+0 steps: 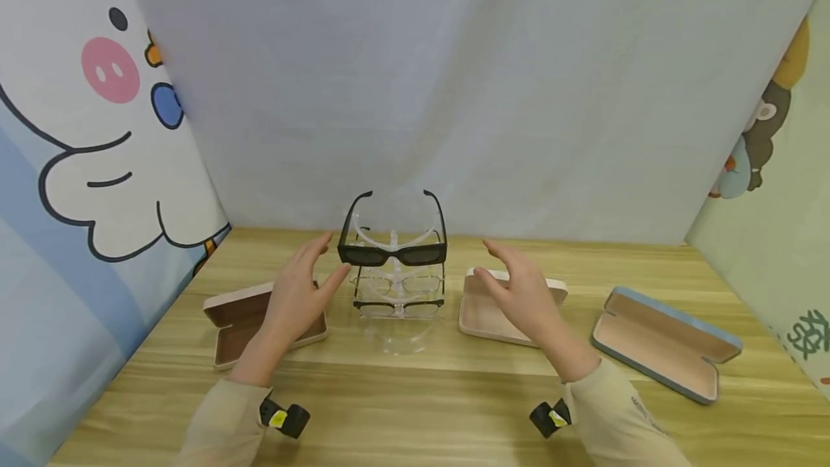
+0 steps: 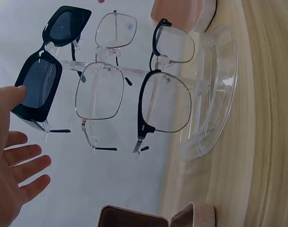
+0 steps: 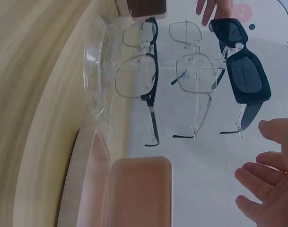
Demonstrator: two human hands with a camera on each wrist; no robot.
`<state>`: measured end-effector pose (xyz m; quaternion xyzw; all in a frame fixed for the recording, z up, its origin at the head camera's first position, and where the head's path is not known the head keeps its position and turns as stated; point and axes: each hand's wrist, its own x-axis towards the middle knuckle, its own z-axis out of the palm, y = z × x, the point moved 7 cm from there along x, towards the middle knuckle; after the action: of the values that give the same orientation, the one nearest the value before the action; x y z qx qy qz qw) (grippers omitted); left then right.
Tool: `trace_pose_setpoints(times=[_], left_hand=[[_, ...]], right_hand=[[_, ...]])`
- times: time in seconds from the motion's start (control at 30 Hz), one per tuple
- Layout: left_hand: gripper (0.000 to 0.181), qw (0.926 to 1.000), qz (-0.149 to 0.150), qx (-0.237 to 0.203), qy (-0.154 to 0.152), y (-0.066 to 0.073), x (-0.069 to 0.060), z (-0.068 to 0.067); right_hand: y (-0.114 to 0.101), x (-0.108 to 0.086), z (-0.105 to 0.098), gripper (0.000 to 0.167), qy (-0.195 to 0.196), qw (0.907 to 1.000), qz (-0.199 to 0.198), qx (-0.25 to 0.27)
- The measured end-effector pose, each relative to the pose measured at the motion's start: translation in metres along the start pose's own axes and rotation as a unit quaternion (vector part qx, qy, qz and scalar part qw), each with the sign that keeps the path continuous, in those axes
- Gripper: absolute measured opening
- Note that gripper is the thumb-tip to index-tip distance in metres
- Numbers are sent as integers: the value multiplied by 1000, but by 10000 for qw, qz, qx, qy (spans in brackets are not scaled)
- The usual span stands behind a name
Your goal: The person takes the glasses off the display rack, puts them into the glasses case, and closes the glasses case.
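While sunglasses [image 1: 392, 255] top the stand [image 2: 227, 85] | left hand [image 1: 298, 299]: spread, near them | right hand [image 1: 525, 299]: spread

Glasses [image 1: 420, 256] sit on a stand [image 2: 227, 82] (cases [image 1: 489, 316] either side).

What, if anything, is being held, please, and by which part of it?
Nothing is held: the left hand and right hand flank the black rectangular sunglasses without gripping them.
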<state>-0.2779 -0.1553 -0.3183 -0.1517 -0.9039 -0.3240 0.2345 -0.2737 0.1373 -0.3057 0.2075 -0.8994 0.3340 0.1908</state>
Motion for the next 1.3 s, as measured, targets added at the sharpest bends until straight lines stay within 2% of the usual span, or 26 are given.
trace_pose_setpoints(times=[0.23, 0.5, 0.6, 0.8, 0.93, 1.1, 1.3], left_hand=[[62, 9999, -25, -90, -45, 6, 9, 1], [61, 9991, -155, -366, -138, 7, 13, 6], [60, 9982, -172, -565, -111, 5, 13, 7], [52, 9967, -137, -803, 70, 2, 13, 7], [48, 9955, -276, -908, 56, 1, 14, 8], [49, 9950, -407, -916, -18, 4, 15, 6], [48, 9953, -251, -924, 158, 19, 17, -6]], right_hand=[[-17, 16, 15, 50, -12, 9988, 32, 496], [-23, 25, 28, 47, -165, 9972, 216, 695], [-23, 26, 31, 46, -238, 9948, 385, 910], [-22, 30, 35, 44, -349, 9843, 795, 1539], [-20, 32, 35, 43, -354, 9783, 991, 1783], [-21, 32, 30, 42, -353, 9770, 1070, 1808], [-23, 30, 16, 42, -235, 9748, 1130, 1908]])
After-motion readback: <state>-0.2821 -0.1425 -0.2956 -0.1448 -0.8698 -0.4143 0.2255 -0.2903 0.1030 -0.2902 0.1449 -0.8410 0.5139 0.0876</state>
